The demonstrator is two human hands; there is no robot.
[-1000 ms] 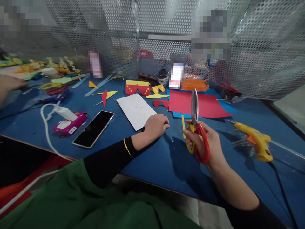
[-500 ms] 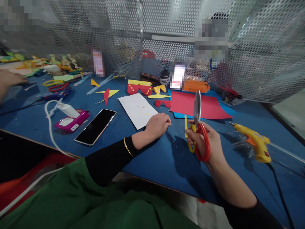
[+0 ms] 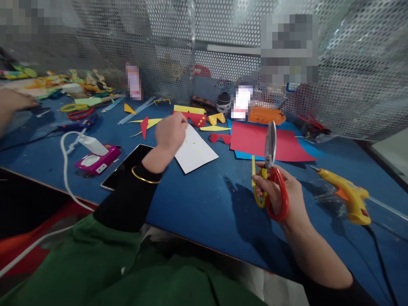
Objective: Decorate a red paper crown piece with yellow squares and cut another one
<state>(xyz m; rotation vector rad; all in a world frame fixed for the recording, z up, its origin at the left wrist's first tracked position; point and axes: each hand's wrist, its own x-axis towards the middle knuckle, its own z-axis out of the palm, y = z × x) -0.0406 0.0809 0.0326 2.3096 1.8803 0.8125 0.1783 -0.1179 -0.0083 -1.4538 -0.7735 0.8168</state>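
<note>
My right hand [image 3: 277,187] grips a pair of scissors [image 3: 270,146] with red and yellow handles, blades together and pointing up. A thin yellow paper strip [image 3: 253,165] is pinched in the same hand's fingers. My left hand [image 3: 170,131] reaches over the left edge of a white paper sheet [image 3: 200,155], fingers curled by the red paper glasses [image 3: 198,120] with yellow dots; its fingertips and anything in them are hidden. Beside these lie yellow paper glasses [image 3: 216,119], a small red glasses cutout [image 3: 219,138] and a red sheet [image 3: 264,142] on a blue sheet [image 3: 240,155].
A yellow glue gun [image 3: 349,193] lies at the right with its cord. Left of me are a dark phone [image 3: 123,170] and a purple power socket [image 3: 100,160] with a white cable. A perforated screen [image 3: 223,38] stands behind. Another person's hand [image 3: 17,102] is at far left.
My left hand has moved from the white sheet's right corner, left and away from me, to the red paper glasses. My right hand still holds the scissors and strip. The view has shifted slightly.
</note>
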